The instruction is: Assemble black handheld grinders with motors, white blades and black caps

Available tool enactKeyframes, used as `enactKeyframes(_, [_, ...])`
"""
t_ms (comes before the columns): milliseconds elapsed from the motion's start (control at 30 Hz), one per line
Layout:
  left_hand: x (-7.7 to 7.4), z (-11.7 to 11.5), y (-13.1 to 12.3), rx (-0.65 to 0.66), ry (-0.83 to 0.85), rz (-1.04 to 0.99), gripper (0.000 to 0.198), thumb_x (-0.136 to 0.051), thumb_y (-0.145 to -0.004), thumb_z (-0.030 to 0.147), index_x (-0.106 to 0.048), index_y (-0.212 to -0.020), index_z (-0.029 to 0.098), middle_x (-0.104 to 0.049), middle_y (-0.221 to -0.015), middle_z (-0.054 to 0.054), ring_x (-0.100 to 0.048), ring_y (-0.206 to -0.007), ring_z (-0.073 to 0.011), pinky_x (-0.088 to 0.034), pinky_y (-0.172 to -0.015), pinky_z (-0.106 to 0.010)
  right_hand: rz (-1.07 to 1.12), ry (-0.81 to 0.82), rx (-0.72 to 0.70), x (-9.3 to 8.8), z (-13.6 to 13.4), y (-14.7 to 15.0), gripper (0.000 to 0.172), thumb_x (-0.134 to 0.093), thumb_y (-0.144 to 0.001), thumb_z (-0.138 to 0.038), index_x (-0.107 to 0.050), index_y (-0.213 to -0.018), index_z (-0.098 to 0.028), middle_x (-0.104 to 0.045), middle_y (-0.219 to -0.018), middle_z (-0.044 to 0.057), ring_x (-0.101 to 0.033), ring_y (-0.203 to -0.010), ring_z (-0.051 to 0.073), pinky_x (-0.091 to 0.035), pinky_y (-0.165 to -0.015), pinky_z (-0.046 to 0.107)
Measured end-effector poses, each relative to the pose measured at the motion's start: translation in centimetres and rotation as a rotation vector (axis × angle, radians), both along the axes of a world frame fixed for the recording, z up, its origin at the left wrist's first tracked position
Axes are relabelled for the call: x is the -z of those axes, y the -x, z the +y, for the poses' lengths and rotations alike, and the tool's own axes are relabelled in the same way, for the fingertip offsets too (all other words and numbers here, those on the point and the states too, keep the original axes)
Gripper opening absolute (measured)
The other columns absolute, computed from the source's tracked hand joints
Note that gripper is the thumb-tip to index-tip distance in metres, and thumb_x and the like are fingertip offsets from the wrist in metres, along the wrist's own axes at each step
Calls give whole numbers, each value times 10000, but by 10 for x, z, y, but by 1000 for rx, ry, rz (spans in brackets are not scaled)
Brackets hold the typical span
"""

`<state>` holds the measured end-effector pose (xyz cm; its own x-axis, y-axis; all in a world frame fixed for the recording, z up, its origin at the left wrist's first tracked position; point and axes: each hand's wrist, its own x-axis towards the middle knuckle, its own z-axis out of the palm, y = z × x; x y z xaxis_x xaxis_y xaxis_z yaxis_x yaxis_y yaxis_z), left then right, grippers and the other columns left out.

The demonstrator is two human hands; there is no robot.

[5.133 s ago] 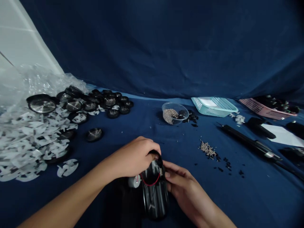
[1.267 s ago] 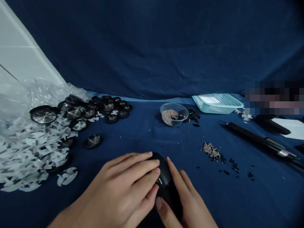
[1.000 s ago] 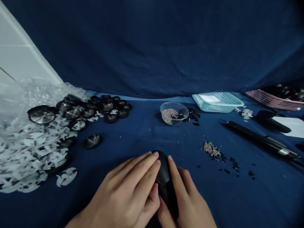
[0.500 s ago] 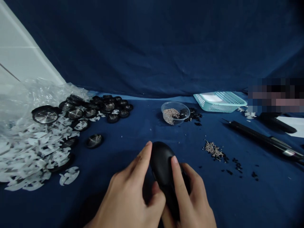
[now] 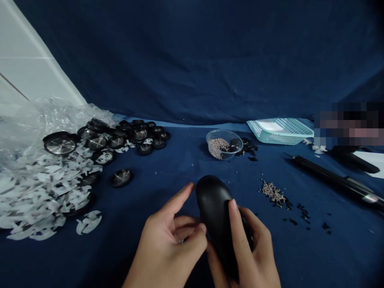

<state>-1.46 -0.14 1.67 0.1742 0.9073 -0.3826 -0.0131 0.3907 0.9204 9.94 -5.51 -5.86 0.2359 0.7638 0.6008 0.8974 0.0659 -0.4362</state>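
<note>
I see the smooth black oval plastic casing sitting higher than it did half a second ago, its rounded end tipped up and away from me above the near edge of the tabletop, which is covered in dark blue cloth. My right hand has its grip closed around the casing's lower half, index finger laid along the right flank and thumb underneath. My left hand has loosened since the earlier frame: where its fingers lay flat across the casing a second ago, its grip is now half open, index finger stretched forward and clear of the shell, only the thumb tip meeting the casing's left side.

Beyond my hands, toward the far edge, stands a small clear plastic cup of tiny silvery screws, with a loose heap of spilled screws and black crumbs to the right of it. Along the left edge lies a spread of round black discs with shiny metal centres among white paper scraps and crumpled clear plastic wrap. At the far right corner rests a pale turquoise plastic basket, and a long black rod-shaped tool lies slantwise near the right edge. Nothing lies between my hands and these.
</note>
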Motion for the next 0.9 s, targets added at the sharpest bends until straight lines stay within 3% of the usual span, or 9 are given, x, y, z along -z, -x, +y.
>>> enactKeyframes(67, [1, 2, 0, -3, -12, 31, 517, -687, -752, 201, -578, -1257, 185, -769, -871, -15, -715, -777, -149, -563, -700, -194, 6, -5, 20, -2, 1, 0, 716, -542, -900, -262, -194, -1523, -322, -442, -1245, 179, -566, -1038, 343, -586, -540, 365])
enactKeyframes(200, [7, 6, 2, 176, -147, 159, 191, -614, -826, 258, -711, -973, 184, -768, -896, -28, -716, -806, -175, -564, -743, -238, 6, -23, 51, -1, 3, -2, 685, -540, -911, -282, -222, -1517, -316, -449, -1230, 179, -568, -1018, 340, -595, -598, 421])
enactKeyframes(400, [14, -2, 1, 259, -494, 643, 242, -447, -908, 261, -687, -940, 248, -758, -903, -7, -706, -862, -219, -530, -774, -302, 5, 5, 41, 4, 4, 0, 698, -532, -912, -298, -190, -1518, -348, -426, -1255, 178, -563, -1020, 357, -591, -626, 472])
enactKeyframes(733, [21, -2, 3, 567, -812, 935, 340, -247, -929, 73, -578, -925, 153, -685, -889, -88, -676, -851, -238, -565, -747, -404, 7, 72, 76, 4, -1, 3, 691, -477, -927, -306, -134, -1524, -359, -385, -1302, 195, -575, -1012, 380, -576, -508, 408])
enactKeyframes(900, [25, 0, 1, 601, -957, 1080, 366, -284, -858, -26, -603, -860, 154, -672, -839, -80, -672, -790, -237, -582, -700, -406, -19, 87, 81, 6, -1, 2, 718, -462, -915, -277, -96, -1527, -363, -383, -1293, 198, -579, -1002, 390, -561, -462, 381])
